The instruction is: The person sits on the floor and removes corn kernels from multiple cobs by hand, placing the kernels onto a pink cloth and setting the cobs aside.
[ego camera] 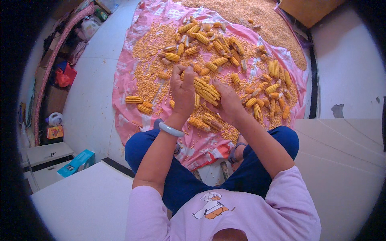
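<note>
A yellow ear of dried corn (205, 91) is held between my two hands, tilted down to the right. My left hand (184, 87) grips its upper left end, with the fingers curled over it and the thumb raised along it. Around its lower right end my right hand (226, 101) is closed. Below and around the hands, more ears (199, 123) and partly shelled ears (272, 88) lie on a pink and white cloth (122, 87). Loose kernels (147, 72) are scattered thickly over the cloth between them.
A broad spread of kernels (256, 15) covers the far side. Light cabinets (340, 141) stand at right, and a white surface (87, 198) is at lower left. Along the left wall are a white jug (55, 119), a red plastic bag (65, 75) and other household goods. My knees flank the cloth's near edge.
</note>
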{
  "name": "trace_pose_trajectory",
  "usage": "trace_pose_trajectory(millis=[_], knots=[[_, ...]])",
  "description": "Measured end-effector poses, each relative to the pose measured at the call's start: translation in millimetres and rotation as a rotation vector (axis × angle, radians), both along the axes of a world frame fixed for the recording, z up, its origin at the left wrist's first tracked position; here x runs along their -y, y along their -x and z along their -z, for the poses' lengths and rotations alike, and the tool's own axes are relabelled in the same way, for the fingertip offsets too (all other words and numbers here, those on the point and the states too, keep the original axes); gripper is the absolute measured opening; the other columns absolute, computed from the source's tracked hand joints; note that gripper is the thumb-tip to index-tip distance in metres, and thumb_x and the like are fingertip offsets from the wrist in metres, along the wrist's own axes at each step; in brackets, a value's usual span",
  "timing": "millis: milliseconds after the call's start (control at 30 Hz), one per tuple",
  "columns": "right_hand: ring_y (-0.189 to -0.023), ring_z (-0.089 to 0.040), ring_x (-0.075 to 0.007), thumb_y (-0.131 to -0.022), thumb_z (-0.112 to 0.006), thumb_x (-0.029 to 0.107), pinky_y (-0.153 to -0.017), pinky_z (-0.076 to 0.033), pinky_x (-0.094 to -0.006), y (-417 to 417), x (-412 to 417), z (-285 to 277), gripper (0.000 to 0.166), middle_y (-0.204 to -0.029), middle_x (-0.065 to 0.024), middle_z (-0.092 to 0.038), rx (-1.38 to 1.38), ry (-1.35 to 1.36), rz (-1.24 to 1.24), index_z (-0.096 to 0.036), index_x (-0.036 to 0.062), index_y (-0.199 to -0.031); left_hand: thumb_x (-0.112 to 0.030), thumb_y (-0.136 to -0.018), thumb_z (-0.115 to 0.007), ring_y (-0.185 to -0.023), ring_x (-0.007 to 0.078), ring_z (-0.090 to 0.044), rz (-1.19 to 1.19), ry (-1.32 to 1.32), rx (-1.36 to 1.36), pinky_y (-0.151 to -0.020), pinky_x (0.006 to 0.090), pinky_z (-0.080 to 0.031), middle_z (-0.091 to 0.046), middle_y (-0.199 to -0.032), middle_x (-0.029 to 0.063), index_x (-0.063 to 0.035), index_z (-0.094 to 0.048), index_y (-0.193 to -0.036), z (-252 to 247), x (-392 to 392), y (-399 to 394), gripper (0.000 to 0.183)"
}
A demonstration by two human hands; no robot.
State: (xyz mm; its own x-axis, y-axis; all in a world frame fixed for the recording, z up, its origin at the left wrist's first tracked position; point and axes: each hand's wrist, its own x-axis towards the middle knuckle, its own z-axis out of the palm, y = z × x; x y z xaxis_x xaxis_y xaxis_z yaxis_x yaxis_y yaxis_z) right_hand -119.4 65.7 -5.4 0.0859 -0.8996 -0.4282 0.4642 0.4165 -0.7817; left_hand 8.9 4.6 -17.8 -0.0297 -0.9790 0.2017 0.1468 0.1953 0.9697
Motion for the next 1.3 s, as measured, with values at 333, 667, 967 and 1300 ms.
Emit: trace_pose_trajectory(millis=[333, 667, 967, 1300], knots=[[-0.094, -0.051, -0.0091, -0.097, -0.044, 0.032, -0.07, -0.047, -0.0257, -14.2, 5.6, 14.1, 0.031, -0.103, -0.0034, -0.053, -0.239, 0.252, 0.099, -0.052, 0.0051, -0.108, -0.03, -0.092, -0.055, -0.065, 0.0054, -0.05, 0.182, -0.34, -0.409, -0.057, 0.0224, -0.046, -0.05, -0.079, -0.0025, -0.0107, -0.047, -0.1, 4.2, -16.1, 25.4, 0.022], [-0.08, -0.052, -0.0116, -0.097, -0.044, 0.024, -0.068, -0.044, -0.0251, -18.0, 7.5, 2.3, 0.025, -0.09, -0.0039, -0.056, -0.014, 0.073, 0.244, -0.057, 0.0026, -0.097, -0.038, -0.092, -0.052, -0.06, 0.0053, -0.052, 0.235, -0.401, -0.405, -0.052, 0.0212, -0.046, -0.052, -0.07, -0.0026, -0.0107, -0.051, -0.086, 5.6, -13.6, 19.5, 0.028], [-0.074, -0.05, -0.0061, -0.098, -0.043, 0.029, -0.058, -0.042, -0.0217, -16.2, 6.1, 8.8, 0.034, -0.086, -0.0017, -0.057, -0.219, 0.263, 0.095, -0.056, 0.0021, -0.115, -0.036, -0.093, -0.05, -0.056, 0.0088, -0.054, 0.195, -0.547, -0.522, -0.049, 0.0222, -0.046, -0.057, -0.069, 0.0, -0.0101, -0.055, -0.079, 5.3, -6.9, 18.7, 0.03], [-0.043, -0.037, -0.0035, -0.099, -0.041, 0.03, -0.039, -0.028, -0.0198, -18.0, 7.8, 0.6, 0.036, -0.061, 0.0047, -0.044, -0.297, 0.212, 0.105, -0.052, 0.0042, -0.122, -0.036, -0.092, -0.052, -0.064, 0.0084, -0.054, 0.286, -0.539, -0.532, -0.056, 0.0234, -0.046, -0.055, -0.074, -0.0002, -0.0097, -0.054, -0.086, 3.4, -7.2, 14.6, 0.027]])
